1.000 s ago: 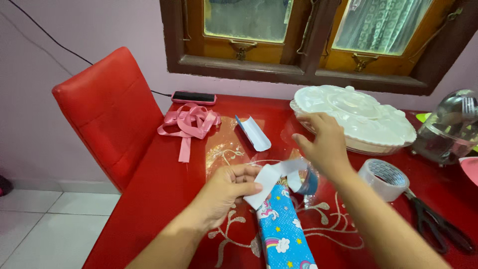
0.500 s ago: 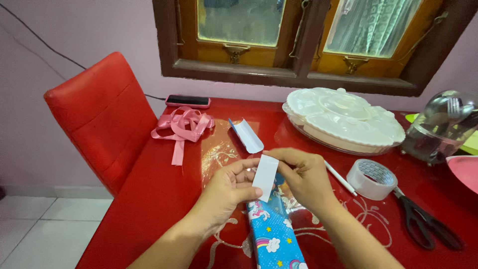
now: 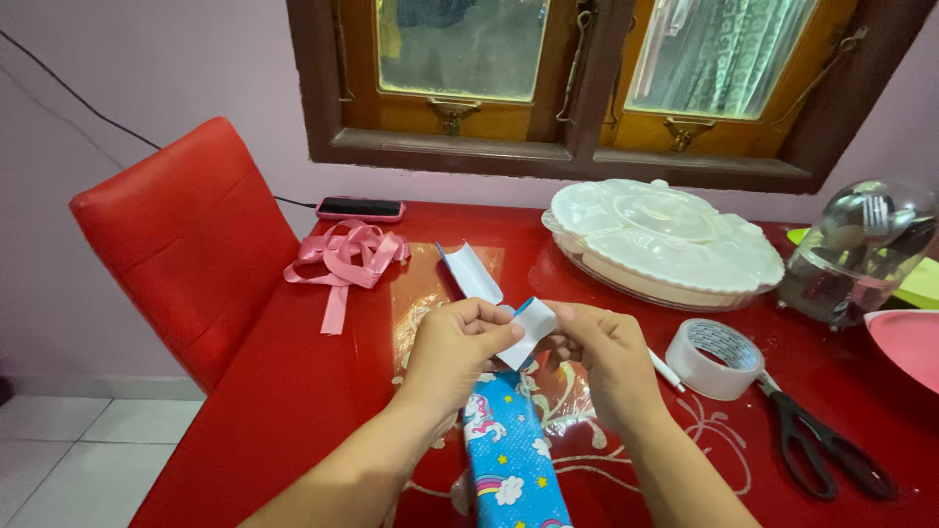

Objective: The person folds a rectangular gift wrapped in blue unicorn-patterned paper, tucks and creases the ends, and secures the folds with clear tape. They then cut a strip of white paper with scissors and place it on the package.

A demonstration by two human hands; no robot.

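Wrapping paper point(image 3: 511, 460) in blue with a unicorn print covers a long box on the red table point(image 3: 323, 391) — its white end flap point(image 3: 529, 330) is pinched between left hand point(image 3: 458, 348) and right hand point(image 3: 599, 350). Best to crease that flap flat and square — tape roll point(image 3: 716, 358) sits just right.

Tape roll point(image 3: 715, 358), scissors point(image 3: 822, 445), pink ribbon point(image 3: 344, 259)
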